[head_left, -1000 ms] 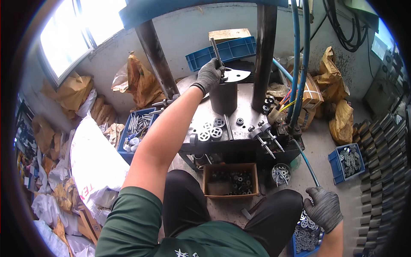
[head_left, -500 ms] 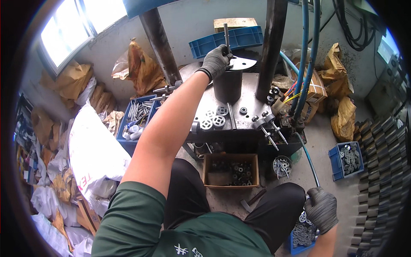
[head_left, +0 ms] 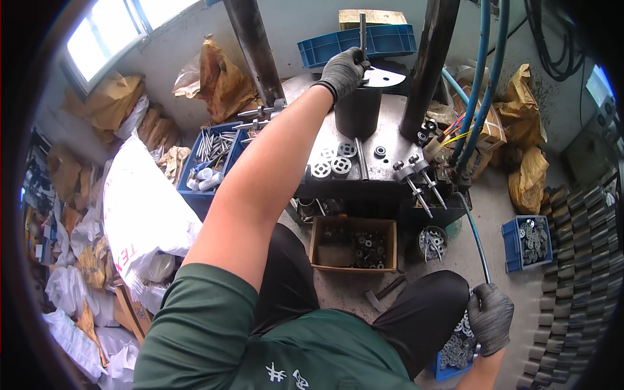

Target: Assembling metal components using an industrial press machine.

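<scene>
Steel is lying everywhere in the head view: round toothed discs are sitting on the grey plate of the bench, two dark columns are rising from it, and a black cylinder is standing between them. A flat silvery plate is resting on top of the cylinder. Blue hoses are hanging down at the right of the bench, crossing in front of the brown paper sacks there. A blue crate is sitting behind the columns with a cardboard piece on it.

Below the bench, a cardboard box holding small metal rings is standing on the concrete floor, a small round tin of parts just beside it. Blue bins of bolts are standing at the left, near a large white sack, and another blue bin of discs is standing at the right beside rows of stacked dark parts. A window is letting in daylight at the upper left.

The left hand, gloved in grey, is reaching far forward on a straight bare arm, fingers closed around a thin upright metal rod just above the cylinder. The right hand, also gloved, is hanging low beside the knee, curled shut over the rim of a blue bin of washers; I cannot tell whether it is holding a washer.
</scene>
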Available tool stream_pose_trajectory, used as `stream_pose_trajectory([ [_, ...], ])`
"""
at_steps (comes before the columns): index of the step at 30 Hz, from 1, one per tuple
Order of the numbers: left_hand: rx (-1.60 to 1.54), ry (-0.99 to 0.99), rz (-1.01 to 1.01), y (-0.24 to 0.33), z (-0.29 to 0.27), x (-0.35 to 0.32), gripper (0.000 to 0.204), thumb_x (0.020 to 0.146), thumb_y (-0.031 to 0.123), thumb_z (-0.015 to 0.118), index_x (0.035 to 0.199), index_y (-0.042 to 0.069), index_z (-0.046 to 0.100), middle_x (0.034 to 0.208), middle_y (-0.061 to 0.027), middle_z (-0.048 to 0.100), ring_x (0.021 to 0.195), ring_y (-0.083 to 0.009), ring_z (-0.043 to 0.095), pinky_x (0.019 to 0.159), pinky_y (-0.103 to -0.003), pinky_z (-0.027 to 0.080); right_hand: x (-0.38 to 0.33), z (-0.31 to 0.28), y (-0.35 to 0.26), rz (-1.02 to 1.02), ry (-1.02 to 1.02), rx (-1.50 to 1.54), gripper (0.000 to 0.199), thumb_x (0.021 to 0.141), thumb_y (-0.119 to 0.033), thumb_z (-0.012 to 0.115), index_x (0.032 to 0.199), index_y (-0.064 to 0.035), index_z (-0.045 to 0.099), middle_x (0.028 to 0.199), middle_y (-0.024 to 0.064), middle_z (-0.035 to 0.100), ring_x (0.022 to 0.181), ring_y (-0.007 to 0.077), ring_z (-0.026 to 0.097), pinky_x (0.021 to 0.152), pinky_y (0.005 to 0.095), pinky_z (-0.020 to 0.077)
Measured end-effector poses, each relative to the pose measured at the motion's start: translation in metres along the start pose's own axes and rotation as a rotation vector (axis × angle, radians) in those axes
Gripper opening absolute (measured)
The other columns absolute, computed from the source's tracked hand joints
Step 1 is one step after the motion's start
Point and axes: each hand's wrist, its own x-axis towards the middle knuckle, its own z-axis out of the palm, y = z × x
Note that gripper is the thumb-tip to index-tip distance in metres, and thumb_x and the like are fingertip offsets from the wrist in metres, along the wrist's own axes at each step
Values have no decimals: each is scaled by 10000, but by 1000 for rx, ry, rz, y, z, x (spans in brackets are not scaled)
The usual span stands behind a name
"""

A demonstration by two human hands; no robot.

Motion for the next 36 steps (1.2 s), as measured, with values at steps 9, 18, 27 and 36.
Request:
stream_pose_trajectory([
  [9,95,35,57,-17,5,11,218,993,257,697,1104,70,684,924,-115,750,811,-212,709,776,-355,577,0,-1,1,11,13,54,99,806,-65,688,895,-30,715,831,180,682,772,387,676,710,450,538],
  [18,125,31,67,-18,5,13,229,991,274,690,1102,74,691,948,-129,749,879,-257,711,831,-378,558,-1,-2,0,15,19,49,95,807,-75,689,887,-29,712,824,179,679,762,384,672,707,448,535],
  [27,97,-10,24,-20,4,16,232,974,261,700,1124,85,697,951,-133,749,899,-284,716,854,-387,546,-1,-2,0,18,14,60,104,811,-79,690,899,-32,719,822,180,679,756,379,672,707,446,535],
  [36,95,37,82,-35,7,20,223,971,247,706,1119,81,688,985,-148,753,933,-316,714,862,-398,543,0,-3,0,10,20,65,103,811,-74,688,900,-29,718,817,180,680,758,384,674,705,449,534],
])
